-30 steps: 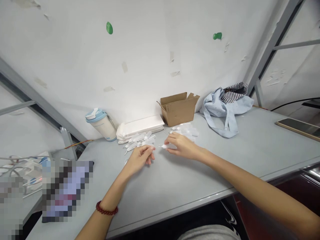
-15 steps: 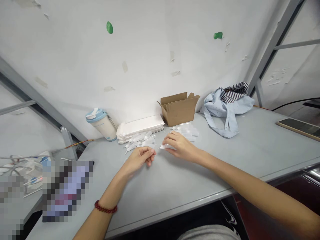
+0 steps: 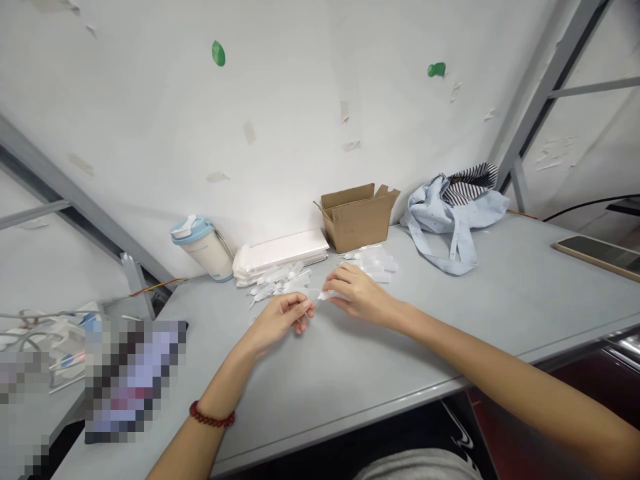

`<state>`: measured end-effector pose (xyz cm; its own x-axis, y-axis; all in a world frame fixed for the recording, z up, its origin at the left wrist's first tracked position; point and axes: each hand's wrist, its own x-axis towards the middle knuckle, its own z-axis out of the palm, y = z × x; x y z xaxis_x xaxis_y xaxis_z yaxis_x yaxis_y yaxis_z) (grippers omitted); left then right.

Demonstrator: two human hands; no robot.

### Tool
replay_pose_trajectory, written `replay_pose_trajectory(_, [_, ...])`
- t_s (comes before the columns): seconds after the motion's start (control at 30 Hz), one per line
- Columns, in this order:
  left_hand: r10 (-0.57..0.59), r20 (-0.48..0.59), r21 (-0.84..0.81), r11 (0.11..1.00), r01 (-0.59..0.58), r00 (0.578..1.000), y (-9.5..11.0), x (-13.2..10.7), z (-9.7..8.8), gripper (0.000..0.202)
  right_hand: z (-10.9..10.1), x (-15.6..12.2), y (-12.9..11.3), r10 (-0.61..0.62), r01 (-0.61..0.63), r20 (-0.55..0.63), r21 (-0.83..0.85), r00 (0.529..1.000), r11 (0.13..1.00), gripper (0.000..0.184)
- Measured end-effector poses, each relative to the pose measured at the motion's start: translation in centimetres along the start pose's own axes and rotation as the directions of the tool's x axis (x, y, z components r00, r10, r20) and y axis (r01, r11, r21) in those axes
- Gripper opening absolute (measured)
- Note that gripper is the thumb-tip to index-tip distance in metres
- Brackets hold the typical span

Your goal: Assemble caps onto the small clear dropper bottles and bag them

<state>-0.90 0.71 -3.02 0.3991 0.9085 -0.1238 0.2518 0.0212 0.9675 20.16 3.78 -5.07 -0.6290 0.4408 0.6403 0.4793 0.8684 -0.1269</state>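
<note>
My left hand [image 3: 285, 319] is closed in a pinch on one end of a thin clear strand [image 3: 313, 291], which curves up between the two hands. My right hand [image 3: 357, 293] is closed on a small translucent white plastic piece [image 3: 323, 295]; its pointed tip faces left, and the fingers hide the rest. Behind my left hand lies a pile of similar translucent pieces [image 3: 283, 277] with narrow tips. Another group of translucent pieces [image 3: 383, 267] lies behind my right hand, partly covered by it.
On the grey table [image 3: 400, 360] stand a white cup with a blue lid [image 3: 205, 250], a white flat stack [image 3: 283, 250] and an open cardboard box [image 3: 363, 223]. A light blue cloth bag [image 3: 450, 217] and a phone [image 3: 600, 257] are at right. A blurred-out object [image 3: 135, 380] lies left.
Both hands stay almost in place. My left fingertips have shifted very slightly right, and the tip in my right hand has moved a little left, so the two are closer.
</note>
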Motion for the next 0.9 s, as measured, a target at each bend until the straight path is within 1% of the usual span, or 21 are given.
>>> replay_pose_trajectory(0.33, [0.011,0.019,0.014,1.000,-0.011,1.000,-0.29,0.03,0.00,0.032,0.23,-0.11,0.09,-0.032,0.032,-0.003,-0.013,0.999,0.999,0.010])
replay_pose_trajectory(0.53, [0.009,0.012,0.030,1.000,-0.009,1.000,-0.65,0.21,-0.13,0.032,0.52,-0.22,0.09,-0.053,0.051,-0.024,-0.057,0.998,0.997,0.010])
replay_pose_trajectory(0.73, [0.013,-0.031,0.034,0.999,-0.012,0.999,-0.60,0.11,-0.03,0.032,0.24,-0.14,-0.12,-0.050,0.048,-0.024,-0.088,0.998,0.995,0.008])
replay_pose_trajectory(0.9, [0.027,-0.073,0.092,0.996,-0.020,0.997,-0.03,-0.01,0.54,0.032,-0.04,-0.13,-0.31,-0.054,0.050,-0.032,-0.120,0.998,0.992,0.007])
